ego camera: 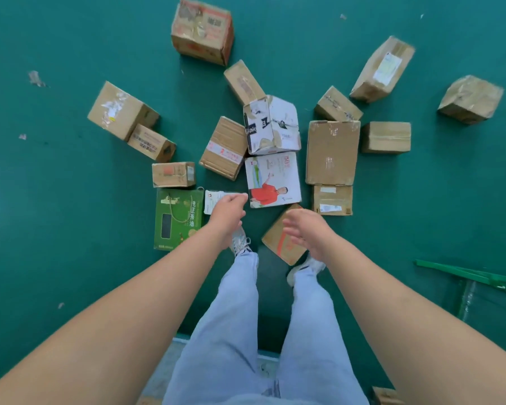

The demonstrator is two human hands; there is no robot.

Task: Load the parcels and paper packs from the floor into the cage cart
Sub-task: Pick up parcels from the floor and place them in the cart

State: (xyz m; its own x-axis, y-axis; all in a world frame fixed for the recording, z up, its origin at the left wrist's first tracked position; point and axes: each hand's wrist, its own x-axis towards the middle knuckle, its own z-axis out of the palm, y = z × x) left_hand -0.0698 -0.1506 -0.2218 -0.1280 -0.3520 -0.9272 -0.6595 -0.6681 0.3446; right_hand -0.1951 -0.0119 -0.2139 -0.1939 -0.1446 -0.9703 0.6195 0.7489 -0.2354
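1. The person stands on a green floor, both bare arms stretched forward and down over a scatter of parcels.
2. The left hand hangs above a small white pack, fingers loosely curled and grasping nothing; whether the fingertips touch the pack cannot be told.
3. The right hand hovers, fingers spread and empty, over a brown carton with a red stripe that lies tilted by the person's right shoe.
4. A green tea-oil box lies flat just left of the white pack, with a small brown carton just beyond it.
5. A white box printed with a figure in a red shirt lies ahead of the hands, touching a taller black-and-white box beyond it.
6. To its right sit a large plain carton and, nearer, a smaller labelled carton.
7. More brown parcels lie further out, one with red print at the top.
8. A green metal frame shows at the right edge; whether it belongs to the cage cart cannot be told.
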